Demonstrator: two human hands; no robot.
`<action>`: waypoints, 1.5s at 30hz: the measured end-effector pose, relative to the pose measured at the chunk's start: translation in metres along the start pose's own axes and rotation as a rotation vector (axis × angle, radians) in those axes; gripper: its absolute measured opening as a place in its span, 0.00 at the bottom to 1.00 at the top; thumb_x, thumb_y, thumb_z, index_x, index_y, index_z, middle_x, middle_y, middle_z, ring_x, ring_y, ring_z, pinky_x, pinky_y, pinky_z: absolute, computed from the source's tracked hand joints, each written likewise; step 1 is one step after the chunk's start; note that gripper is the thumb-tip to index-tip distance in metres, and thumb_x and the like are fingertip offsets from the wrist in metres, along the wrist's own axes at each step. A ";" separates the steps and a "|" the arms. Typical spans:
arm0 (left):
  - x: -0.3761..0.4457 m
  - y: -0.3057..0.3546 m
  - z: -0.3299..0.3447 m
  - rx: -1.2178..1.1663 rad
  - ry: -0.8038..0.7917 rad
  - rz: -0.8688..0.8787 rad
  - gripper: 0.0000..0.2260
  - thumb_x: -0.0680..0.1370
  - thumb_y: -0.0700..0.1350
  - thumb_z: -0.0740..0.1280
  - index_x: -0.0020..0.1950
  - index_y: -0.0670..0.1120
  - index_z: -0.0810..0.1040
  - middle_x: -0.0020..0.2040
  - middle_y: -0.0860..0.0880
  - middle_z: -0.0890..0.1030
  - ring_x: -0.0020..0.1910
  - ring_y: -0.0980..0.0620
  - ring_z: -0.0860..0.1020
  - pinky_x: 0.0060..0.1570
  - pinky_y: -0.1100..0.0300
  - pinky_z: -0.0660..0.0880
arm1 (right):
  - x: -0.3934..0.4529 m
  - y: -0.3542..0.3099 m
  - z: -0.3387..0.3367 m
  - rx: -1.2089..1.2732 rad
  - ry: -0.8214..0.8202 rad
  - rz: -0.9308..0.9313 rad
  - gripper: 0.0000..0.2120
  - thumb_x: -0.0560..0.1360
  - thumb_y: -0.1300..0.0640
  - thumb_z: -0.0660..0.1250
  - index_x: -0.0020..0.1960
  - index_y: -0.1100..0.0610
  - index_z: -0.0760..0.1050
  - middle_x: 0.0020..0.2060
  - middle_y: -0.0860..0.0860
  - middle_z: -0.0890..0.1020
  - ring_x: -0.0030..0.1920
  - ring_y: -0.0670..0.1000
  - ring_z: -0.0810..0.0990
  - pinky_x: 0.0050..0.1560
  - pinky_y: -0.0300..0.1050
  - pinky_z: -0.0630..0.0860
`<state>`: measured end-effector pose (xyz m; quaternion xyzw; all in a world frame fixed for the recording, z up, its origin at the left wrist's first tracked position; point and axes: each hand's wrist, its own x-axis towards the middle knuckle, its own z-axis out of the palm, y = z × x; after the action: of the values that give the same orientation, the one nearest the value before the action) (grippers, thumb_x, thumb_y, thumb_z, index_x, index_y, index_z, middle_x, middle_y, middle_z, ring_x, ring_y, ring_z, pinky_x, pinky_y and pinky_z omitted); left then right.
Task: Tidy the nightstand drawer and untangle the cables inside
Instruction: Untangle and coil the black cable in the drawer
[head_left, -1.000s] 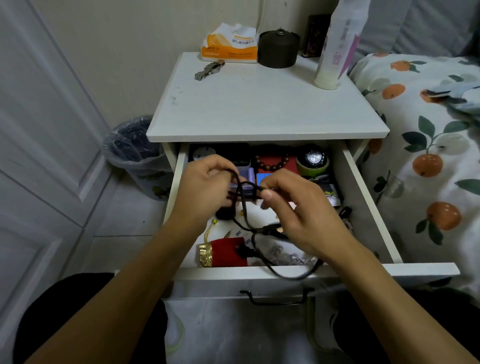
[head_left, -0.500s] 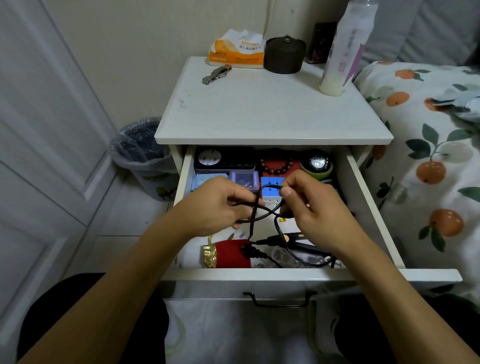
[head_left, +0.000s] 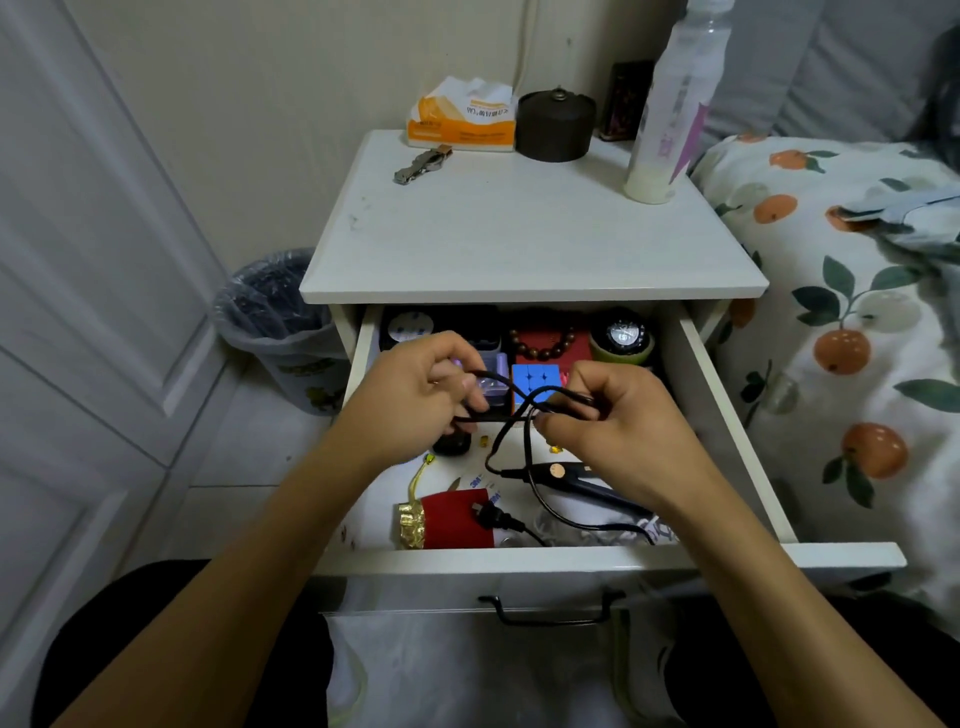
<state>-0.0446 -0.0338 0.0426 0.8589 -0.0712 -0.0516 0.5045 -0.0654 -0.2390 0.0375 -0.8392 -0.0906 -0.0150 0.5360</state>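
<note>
Black cable (head_left: 511, 415): crossed loop strung crosswise between left hand (head_left: 415, 400) and right hand (head_left: 608, 421), both pinching it; tails drop toward the wrists.

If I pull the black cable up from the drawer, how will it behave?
The black cable, gripped by both the left hand and the right hand, droops in crossed loops, so it is probably floppy. Its plug lies on the red pouch and may drag it or snag.

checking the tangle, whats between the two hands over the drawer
In the head view, crossed loops of the black cable span from left hand to right hand.
</note>
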 end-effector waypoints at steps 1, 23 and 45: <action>-0.001 -0.001 -0.002 0.113 -0.038 0.092 0.12 0.81 0.36 0.62 0.51 0.52 0.79 0.39 0.51 0.84 0.38 0.55 0.83 0.41 0.59 0.79 | 0.000 0.001 -0.001 0.016 -0.003 -0.004 0.21 0.69 0.64 0.72 0.31 0.55 0.59 0.27 0.54 0.66 0.30 0.52 0.67 0.34 0.49 0.67; 0.004 -0.011 -0.007 0.181 0.240 -0.035 0.10 0.80 0.45 0.65 0.41 0.47 0.82 0.34 0.52 0.85 0.25 0.61 0.75 0.30 0.62 0.71 | 0.007 0.003 -0.006 0.547 -0.236 0.089 0.11 0.76 0.52 0.63 0.36 0.53 0.73 0.30 0.53 0.69 0.37 0.54 0.79 0.47 0.44 0.77; -0.015 0.012 0.004 -0.110 -0.122 0.037 0.07 0.79 0.48 0.68 0.48 0.45 0.81 0.32 0.47 0.83 0.33 0.53 0.83 0.38 0.62 0.78 | 0.004 -0.001 0.001 0.196 -0.078 -0.027 0.08 0.81 0.62 0.63 0.53 0.56 0.80 0.28 0.47 0.75 0.29 0.49 0.74 0.36 0.45 0.76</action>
<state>-0.0608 -0.0409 0.0514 0.8237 -0.1150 -0.0984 0.5465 -0.0622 -0.2371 0.0384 -0.7814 -0.1238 0.0193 0.6114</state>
